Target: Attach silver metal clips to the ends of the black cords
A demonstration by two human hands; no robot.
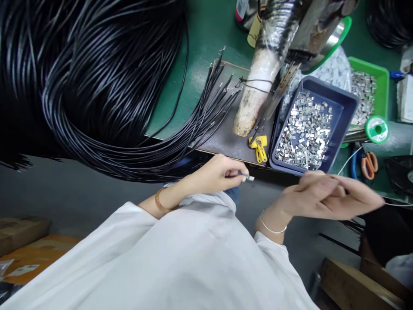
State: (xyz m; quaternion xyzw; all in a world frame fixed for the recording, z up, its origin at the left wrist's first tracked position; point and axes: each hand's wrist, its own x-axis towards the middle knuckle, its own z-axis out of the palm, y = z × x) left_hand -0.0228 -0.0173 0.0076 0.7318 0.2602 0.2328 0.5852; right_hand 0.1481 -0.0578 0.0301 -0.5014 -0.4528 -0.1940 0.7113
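My left hand (223,173) is closed in a pinch on a small silver metal clip (251,177), which sticks out past the fingertips over the table's front edge. The clip resembles the shiny pieces piled in the dark blue tray (343,125). My right hand (325,196) hovers just in front of that tray, slightly blurred, with fingers stretched to the right and no object visible in it. Beside my left hand, a bundle of black cables (129,157) runs along the edge, its stripped ends lying on a dark board (222,144).
A yellow plastic tool (259,147) lies by the tray. Behind it slants a plastic-wrapped post (263,77). Further right are a green bin (383,82), a white-and-green spool (377,129) and orange-handled pliers (369,165). A big cable coil (106,77) covers the left side.
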